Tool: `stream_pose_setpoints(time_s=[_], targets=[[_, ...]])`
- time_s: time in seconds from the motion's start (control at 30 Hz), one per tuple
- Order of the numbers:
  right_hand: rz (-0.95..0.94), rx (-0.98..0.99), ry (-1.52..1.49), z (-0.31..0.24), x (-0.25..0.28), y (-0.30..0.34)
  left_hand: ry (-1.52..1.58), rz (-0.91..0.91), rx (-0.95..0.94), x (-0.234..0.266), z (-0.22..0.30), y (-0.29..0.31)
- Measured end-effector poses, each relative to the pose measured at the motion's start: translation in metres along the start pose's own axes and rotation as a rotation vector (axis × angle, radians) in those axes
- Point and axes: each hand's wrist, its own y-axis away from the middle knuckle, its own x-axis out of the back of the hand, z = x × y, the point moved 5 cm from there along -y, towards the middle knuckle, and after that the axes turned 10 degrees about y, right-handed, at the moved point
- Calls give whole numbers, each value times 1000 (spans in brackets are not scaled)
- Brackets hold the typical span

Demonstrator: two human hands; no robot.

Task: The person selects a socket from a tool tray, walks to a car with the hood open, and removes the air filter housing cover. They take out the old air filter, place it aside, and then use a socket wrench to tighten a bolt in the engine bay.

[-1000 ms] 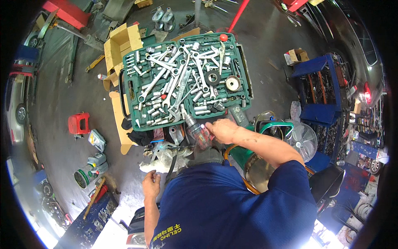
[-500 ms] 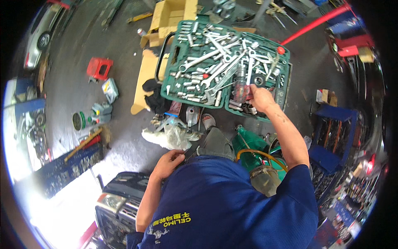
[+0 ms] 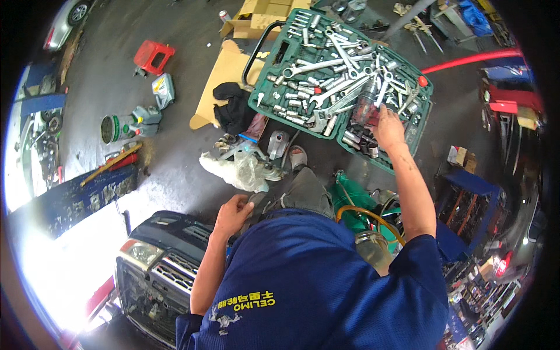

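Note:
My right hand [image 3: 388,127] reaches out over the green tool tray [image 3: 263,98] on the floor and rests on a dark red power tool [image 3: 366,107] lying among several chrome wrenches [image 3: 326,64] and sockets. Its fingers curl over the tool's body. My left hand [image 3: 232,213] hangs low near my knee, fingers loosely bent, holding nothing. Just beyond it lies a crumpled clear plastic bag [image 3: 238,169]. My blue shirt fills the lower middle of the view.
Flat cardboard [image 3: 217,76] and a black rag [image 3: 234,106] lie left of the tray. A red stool [image 3: 153,57], oil jugs [image 3: 147,114] and a bucket [image 3: 109,128] stand further left. A car's front end [image 3: 157,262] sits at lower left. Green equipment with a yellow hose [image 3: 361,213] stands at my right.
The view has swung, so the tray now sits further right and up. My right hand stayed on the power tool in the tray. My left hand rose slightly toward my knee.

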Motion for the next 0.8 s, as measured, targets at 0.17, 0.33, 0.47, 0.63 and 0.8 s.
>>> stream_pose_setpoints(time_s=[0.17, 0.33, 0.47, 0.63, 0.8], targets=[[82, -32, -215, -50, 35, 27, -27, 17, -116, 9, -25, -4], [-84, 112, -659, -194, 61, 84, 325, -107, -168, 11, -32, -36], [138, 379, -780, -333, 91, 173, 921, -399, -86, 8, -19, -58], [469, 272, -834, -395, 77, 265, 1152, -875, 63, 4, 12, -29], [430, 31, -939, -372, 34, 348, 905, -1153, 275, -32, -10, 25]])
